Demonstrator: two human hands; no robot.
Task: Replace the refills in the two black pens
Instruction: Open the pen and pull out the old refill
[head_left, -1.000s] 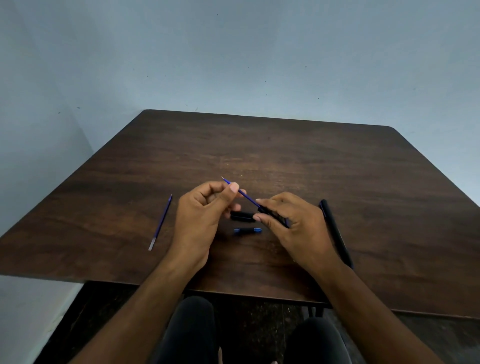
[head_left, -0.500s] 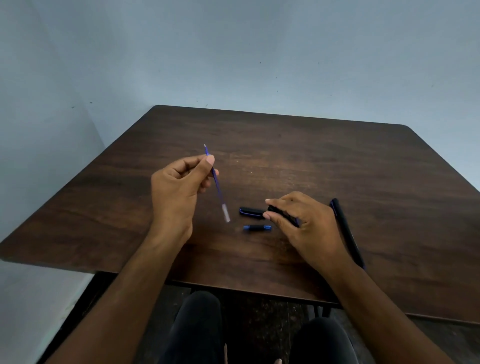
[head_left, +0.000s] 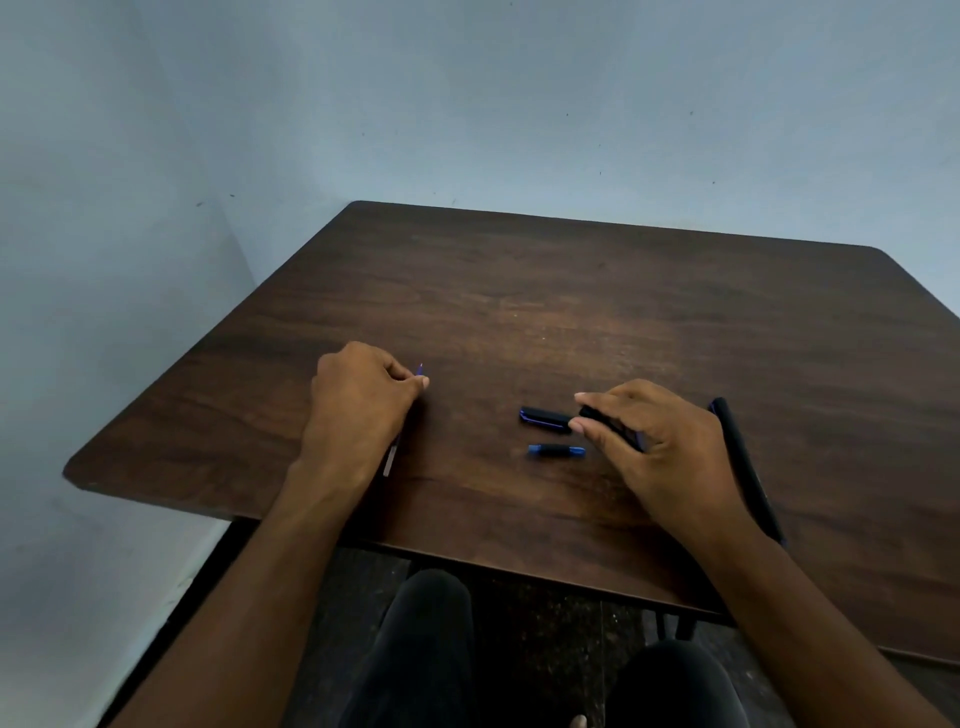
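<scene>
The left hand (head_left: 358, 400) is curled low on the table (head_left: 571, 291), thumb and forefinger pinched on a thin blue refill (head_left: 420, 370); its pointed tip pokes out just beyond the fingertips, and its pale grey end (head_left: 389, 460) shows below the heel of the palm, lying against the wood. The rest of the refill is hidden under the hand. The right hand (head_left: 660, 447) is half closed, thumb and fingers gripping a black barrel (head_left: 605, 418) that runs under the palm, so most of it is covered. Just off the right fingertips, toward the left hand, a short black cap (head_left: 544, 419) with a blue edge lies flat, close to or touching the thumb; which cannot be told. Nearer the person from the cap, a smaller black piece (head_left: 556, 450) with blue ends rests on its own, just beside the thumb. Beyond the back of the right hand, on its outer side, a whole black pen (head_left: 745, 467) lies lengthwise, partly hidden by the wrist. The open stretch between the two hands is bare wood. The table is dark brown with a streaked grain, matte sheen and rounded corners; the pen parts are smooth, slim cylinders. A pale blue wall (head_left: 467, 104) rises behind.
</scene>
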